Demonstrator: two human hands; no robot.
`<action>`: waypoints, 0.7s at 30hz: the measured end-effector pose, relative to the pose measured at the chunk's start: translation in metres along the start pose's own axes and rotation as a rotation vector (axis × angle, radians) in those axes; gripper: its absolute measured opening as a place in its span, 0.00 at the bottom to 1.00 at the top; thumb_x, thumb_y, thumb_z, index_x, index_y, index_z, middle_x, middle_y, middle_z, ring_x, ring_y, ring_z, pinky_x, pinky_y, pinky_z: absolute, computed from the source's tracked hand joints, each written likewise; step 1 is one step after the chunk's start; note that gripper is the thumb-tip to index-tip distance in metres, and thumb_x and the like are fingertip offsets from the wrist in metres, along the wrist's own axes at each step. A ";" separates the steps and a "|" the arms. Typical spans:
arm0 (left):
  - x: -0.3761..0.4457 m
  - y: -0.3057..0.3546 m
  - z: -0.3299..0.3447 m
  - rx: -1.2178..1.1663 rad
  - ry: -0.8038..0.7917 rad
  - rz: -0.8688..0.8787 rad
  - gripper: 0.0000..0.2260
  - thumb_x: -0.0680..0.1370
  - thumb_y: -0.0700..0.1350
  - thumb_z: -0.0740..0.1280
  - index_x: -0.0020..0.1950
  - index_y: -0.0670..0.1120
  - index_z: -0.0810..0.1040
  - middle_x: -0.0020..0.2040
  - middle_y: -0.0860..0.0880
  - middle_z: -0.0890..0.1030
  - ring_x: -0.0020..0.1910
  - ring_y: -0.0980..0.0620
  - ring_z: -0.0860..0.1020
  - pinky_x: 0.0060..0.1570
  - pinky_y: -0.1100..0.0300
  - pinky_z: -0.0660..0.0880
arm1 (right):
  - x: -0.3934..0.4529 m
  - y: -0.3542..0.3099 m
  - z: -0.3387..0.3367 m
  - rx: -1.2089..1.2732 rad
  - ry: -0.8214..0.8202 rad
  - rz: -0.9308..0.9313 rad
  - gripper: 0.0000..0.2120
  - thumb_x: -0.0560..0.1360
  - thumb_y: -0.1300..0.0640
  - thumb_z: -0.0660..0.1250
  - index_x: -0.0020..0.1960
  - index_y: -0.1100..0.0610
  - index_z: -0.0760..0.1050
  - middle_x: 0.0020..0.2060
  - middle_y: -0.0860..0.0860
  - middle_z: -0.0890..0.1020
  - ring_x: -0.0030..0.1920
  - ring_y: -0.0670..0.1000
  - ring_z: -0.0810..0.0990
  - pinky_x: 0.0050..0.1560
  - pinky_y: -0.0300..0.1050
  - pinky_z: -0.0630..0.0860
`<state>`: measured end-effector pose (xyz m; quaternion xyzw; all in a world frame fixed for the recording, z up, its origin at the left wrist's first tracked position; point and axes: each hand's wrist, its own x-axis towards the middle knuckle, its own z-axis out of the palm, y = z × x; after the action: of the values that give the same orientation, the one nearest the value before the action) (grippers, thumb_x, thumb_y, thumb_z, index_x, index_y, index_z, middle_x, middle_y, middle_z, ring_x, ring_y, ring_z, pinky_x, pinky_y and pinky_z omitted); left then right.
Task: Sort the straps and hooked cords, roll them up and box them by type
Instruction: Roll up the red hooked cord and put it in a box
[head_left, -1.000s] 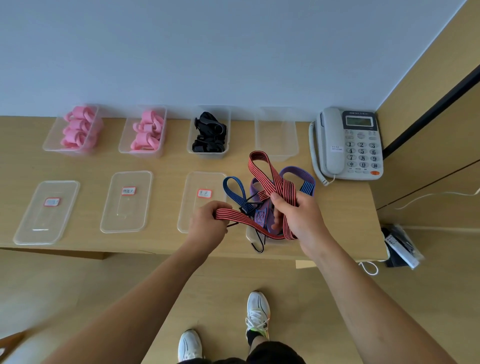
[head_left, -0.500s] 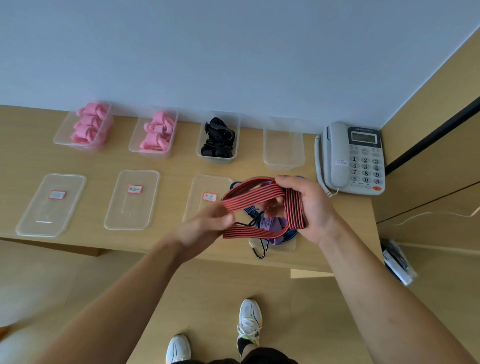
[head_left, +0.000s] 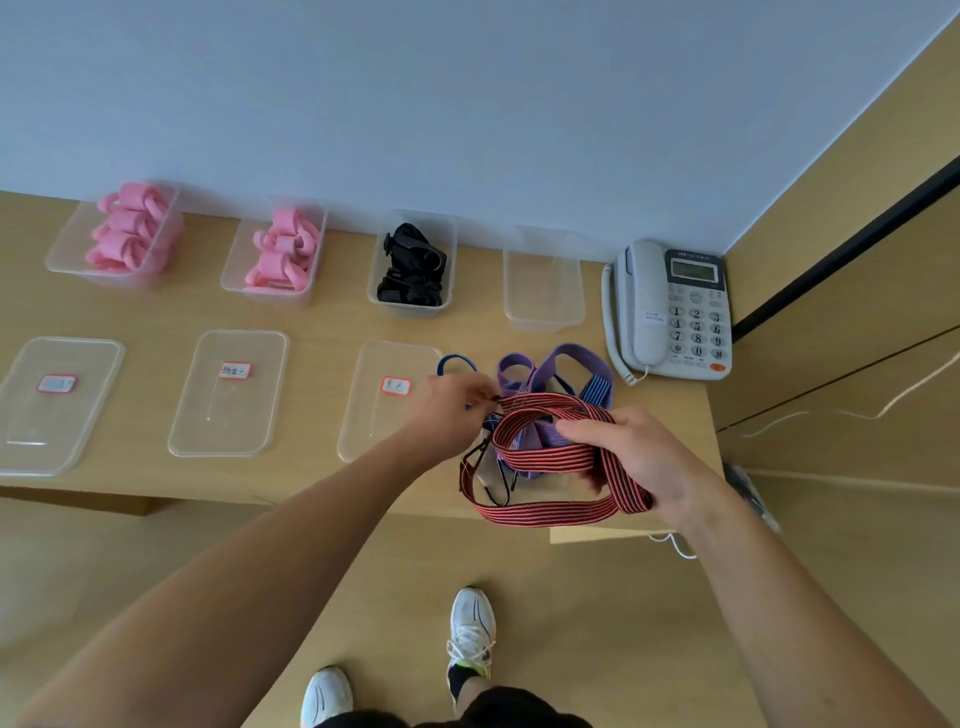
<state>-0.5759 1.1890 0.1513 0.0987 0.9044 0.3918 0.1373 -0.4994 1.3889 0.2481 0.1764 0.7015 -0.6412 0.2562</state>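
Note:
My right hand (head_left: 641, 462) grips loose loops of a red-and-black striped hooked cord (head_left: 540, 457) over the table's front edge. My left hand (head_left: 452, 402) pinches one end of that cord near its black hook. Under the loops lie a purple strap (head_left: 550, 371) and a blue striped cord (head_left: 597, 389), tangled together on the table (head_left: 322, 322). Along the wall stand two clear boxes of pink rolled straps (head_left: 130, 234) (head_left: 283, 252), one box of black straps (head_left: 413, 270) and an empty clear box (head_left: 543, 280).
Three clear lids with red-edged labels (head_left: 57, 400) (head_left: 231, 389) (head_left: 387, 395) lie in a row near the front. A grey desk phone (head_left: 672, 309) sits at the table's right end by a wooden wall panel. My shoes stand on the floor below.
The red cord's loops have dropped lower and spread out over the table edge. My left hand has moved up and away to the cord's end; my right hand moved down and right.

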 end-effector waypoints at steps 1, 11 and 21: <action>0.001 -0.001 -0.001 -0.017 0.026 -0.021 0.05 0.78 0.42 0.72 0.51 0.48 0.86 0.47 0.50 0.87 0.46 0.54 0.81 0.52 0.70 0.69 | 0.000 0.004 -0.001 -0.017 0.034 0.012 0.13 0.77 0.58 0.70 0.35 0.59 0.81 0.28 0.56 0.78 0.26 0.50 0.74 0.27 0.41 0.69; -0.004 -0.001 -0.036 -0.271 0.066 -0.150 0.05 0.79 0.40 0.72 0.50 0.48 0.86 0.40 0.48 0.85 0.38 0.55 0.78 0.37 0.63 0.78 | 0.019 0.017 0.002 -0.029 0.229 -0.051 0.08 0.78 0.54 0.71 0.43 0.58 0.80 0.25 0.48 0.76 0.25 0.48 0.71 0.24 0.37 0.65; -0.082 -0.003 -0.039 -1.042 -0.373 -0.600 0.26 0.79 0.62 0.65 0.60 0.40 0.81 0.49 0.42 0.81 0.43 0.44 0.78 0.42 0.49 0.80 | 0.011 0.036 0.077 -0.533 0.079 -0.395 0.13 0.76 0.46 0.71 0.59 0.47 0.78 0.40 0.44 0.84 0.42 0.46 0.82 0.45 0.44 0.77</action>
<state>-0.5119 1.1370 0.1889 -0.1725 0.5438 0.7017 0.4267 -0.4777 1.3162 0.2093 -0.0115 0.8745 -0.4653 0.1363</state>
